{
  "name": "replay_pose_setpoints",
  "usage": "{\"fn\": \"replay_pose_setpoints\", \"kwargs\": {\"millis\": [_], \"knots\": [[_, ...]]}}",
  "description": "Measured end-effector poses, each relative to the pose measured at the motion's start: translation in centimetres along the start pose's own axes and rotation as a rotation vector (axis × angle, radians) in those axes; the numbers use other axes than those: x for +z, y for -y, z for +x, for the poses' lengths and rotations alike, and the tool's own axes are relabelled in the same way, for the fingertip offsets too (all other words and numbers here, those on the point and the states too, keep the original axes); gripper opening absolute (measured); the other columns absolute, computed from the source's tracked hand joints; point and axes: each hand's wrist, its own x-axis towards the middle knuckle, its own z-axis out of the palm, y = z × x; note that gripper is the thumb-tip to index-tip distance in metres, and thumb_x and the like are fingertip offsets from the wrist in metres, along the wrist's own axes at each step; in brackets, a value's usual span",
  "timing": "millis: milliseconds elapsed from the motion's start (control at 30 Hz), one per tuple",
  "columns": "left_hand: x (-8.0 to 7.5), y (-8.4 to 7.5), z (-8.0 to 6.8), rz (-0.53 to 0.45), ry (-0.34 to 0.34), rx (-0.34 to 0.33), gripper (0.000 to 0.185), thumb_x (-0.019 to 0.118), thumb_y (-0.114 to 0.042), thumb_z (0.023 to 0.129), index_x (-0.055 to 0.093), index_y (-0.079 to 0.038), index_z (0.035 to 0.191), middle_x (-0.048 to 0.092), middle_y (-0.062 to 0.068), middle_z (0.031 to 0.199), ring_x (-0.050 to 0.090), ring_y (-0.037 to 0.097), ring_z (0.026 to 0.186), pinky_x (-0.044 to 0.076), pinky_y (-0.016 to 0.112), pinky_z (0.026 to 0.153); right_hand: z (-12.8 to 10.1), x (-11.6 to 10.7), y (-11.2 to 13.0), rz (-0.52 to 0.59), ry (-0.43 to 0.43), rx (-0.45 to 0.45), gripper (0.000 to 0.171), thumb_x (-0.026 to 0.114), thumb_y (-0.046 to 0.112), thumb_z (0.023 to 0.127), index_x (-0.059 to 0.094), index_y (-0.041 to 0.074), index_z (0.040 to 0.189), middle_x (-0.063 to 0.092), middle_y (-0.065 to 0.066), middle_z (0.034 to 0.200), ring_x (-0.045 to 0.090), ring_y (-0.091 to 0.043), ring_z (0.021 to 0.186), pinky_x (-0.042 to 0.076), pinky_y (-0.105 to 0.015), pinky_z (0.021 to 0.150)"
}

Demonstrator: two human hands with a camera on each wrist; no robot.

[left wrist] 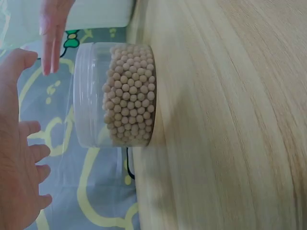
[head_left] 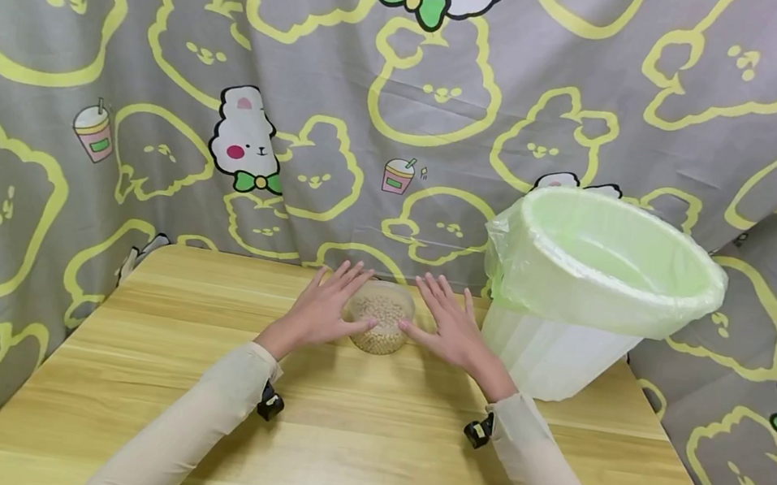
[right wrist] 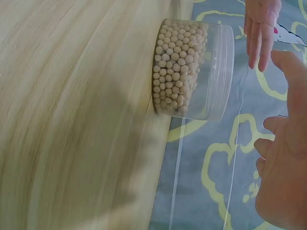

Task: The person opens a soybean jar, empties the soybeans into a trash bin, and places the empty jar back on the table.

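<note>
A clear round jar (head_left: 379, 331) with a translucent lid (left wrist: 85, 96) stands upright near the back edge of the table. Small beige balls (right wrist: 173, 67) fill it well past halfway. My left hand (head_left: 322, 309) hovers at the jar's left with fingers spread and pointing away from me. On the other side, my right hand (head_left: 449, 328) mirrors it, palm down and fingers extended. In the head view both thumbs overlap the jar's sides. The wrist views show a gap between the hands and the jar, with both held at about lid height or above.
A tall white bin (head_left: 551, 354) with a pale green plastic liner (head_left: 594, 302) stands at the table's back right, close to the right hand. Behind the wooden table (head_left: 361, 452) hangs a grey patterned curtain (head_left: 335, 88), which also runs along both sides.
</note>
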Motion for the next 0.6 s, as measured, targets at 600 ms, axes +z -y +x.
{"fn": "replay_pose_setpoints", "kwargs": {"millis": [600], "knots": [[3.0, 1.7, 0.4, -0.736, 0.019, -0.2, 0.118, 0.088, -0.046, 0.076, 0.011, -0.034, 0.164, 0.017, 0.008, 0.171, 0.019, 0.041, 0.156, 0.021, 0.068, 0.121, 1.1, 3.2, -2.1, 0.701, 0.089, 0.115, 0.098, 0.074, 0.039, 0.093, 0.011, 0.019, 0.165, 0.016, -0.008, 0.172, 0.013, -0.033, 0.159, 0.014, -0.059, 0.126]]}}
